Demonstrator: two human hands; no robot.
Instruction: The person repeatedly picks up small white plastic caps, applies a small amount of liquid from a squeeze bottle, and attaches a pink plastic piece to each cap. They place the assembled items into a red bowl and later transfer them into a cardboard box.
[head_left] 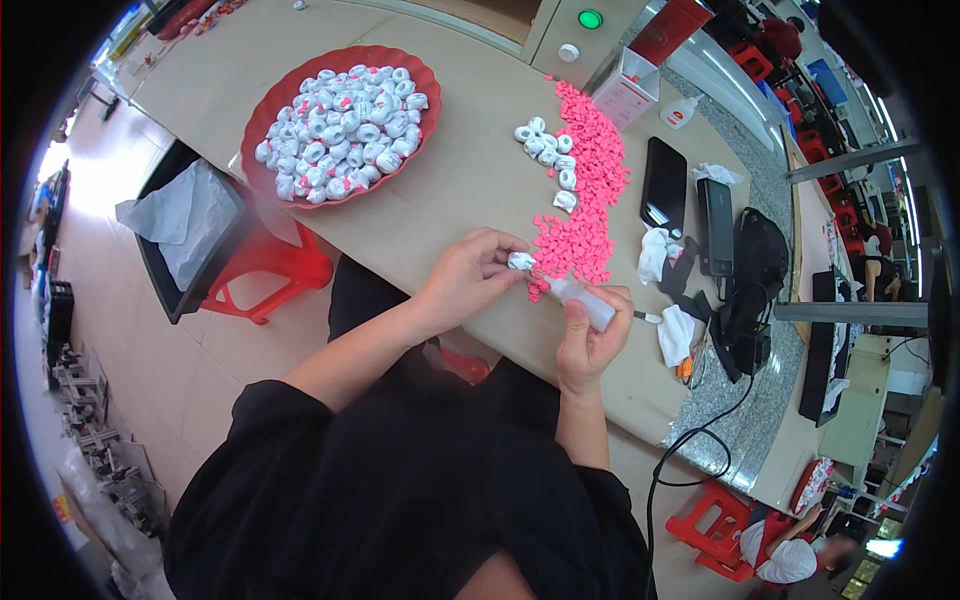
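My left hand (468, 272) pinches a small white rounded piece (521, 261) with dark marks between thumb and fingertips. Close by on the right, my right hand (596, 338) is closed round a small translucent white squeeze bottle (588, 305). The bottle's narrow tip points toward the white piece; I cannot tell whether they touch. Just beyond both hands spreads a heap of small bright pink pieces (577, 243), which stretches away up the table. Several more white pieces (547, 148) lie in a cluster along the heap's left side.
A scalloped red tray (430, 105) at the far left holds many white pieces, some with pink bits. To the right lie a black phone (664, 183), a dark oblong device (714, 226), white tissue (676, 334) and a black cable (700, 432). A black bin (172, 270) stands left.
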